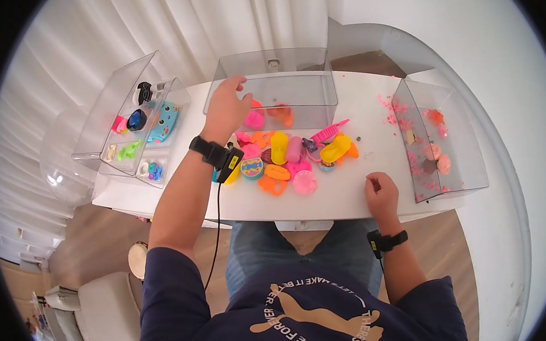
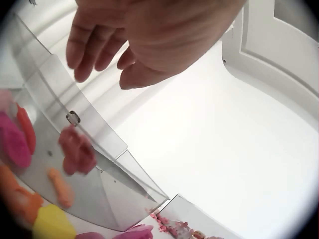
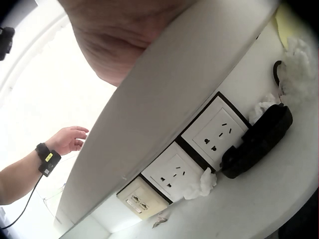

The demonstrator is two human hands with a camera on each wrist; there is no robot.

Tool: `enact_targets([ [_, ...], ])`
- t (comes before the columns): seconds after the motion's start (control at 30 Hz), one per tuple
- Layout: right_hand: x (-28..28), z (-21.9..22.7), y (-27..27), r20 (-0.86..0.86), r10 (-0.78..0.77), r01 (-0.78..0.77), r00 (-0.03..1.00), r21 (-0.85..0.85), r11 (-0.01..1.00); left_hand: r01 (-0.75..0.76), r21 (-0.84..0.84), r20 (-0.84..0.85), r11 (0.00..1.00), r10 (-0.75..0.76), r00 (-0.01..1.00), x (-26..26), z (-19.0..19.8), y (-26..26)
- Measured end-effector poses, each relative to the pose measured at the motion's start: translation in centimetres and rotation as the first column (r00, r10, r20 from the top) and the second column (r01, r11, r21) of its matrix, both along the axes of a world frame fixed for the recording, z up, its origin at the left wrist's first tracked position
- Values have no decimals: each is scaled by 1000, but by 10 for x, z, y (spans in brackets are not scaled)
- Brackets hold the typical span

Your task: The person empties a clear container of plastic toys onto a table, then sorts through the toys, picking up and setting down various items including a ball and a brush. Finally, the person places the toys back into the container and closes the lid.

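Note:
My left hand hovers over the left part of a clear bin, fingers loosely spread and holding nothing. Inside the bin lie a pink piece and an orange-red piece. In the left wrist view the hand is above the bin, and a blurred dark pink piece shows below it. A heap of colourful toys, with a yellow piece and a pink comb, lies before the bin. My right hand rests loosely curled near the table's front edge, nothing visible in it.
On the left stands a divided clear bin with a blue toy and small items. A clear bin on the right holds pink and orange pieces, with pink crumbs around it. Wall sockets show in the right wrist view.

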State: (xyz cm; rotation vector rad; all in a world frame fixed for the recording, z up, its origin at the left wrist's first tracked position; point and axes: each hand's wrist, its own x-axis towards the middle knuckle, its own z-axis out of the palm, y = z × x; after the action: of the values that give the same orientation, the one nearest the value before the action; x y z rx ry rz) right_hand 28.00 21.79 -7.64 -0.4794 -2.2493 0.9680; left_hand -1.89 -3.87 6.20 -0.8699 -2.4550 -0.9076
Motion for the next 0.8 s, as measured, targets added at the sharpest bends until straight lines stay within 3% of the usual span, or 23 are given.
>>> enact_targets([
  [0.1,-3,1,1,-2,7,-7,1000,-9,1000,30,-137,149,990,-10,989,10,-3,-24],
  [0.3,-2,1,0,5,14,-14,1000,-23,1000,156,-484,-26,861,-192,981,21,-35,-45],
  [0.4,-1,2,0,-11,13,-13,1000,-4,1000,137,-539,27,831,-145,989,29,-34,-44],
  [0.5,-2,3,-1,-17,11,-11,1000,5,1000,55,-501,-29,864,-80,996,31,-41,-54],
  [0.7,-2,5,-2,-10,10,-10,1000,8,1000,-109,-497,125,861,195,973,42,-56,-69],
  [0.8,-2,3,-1,-29,16,-15,999,10,1000,-76,-445,238,892,200,950,40,-70,-80],
])
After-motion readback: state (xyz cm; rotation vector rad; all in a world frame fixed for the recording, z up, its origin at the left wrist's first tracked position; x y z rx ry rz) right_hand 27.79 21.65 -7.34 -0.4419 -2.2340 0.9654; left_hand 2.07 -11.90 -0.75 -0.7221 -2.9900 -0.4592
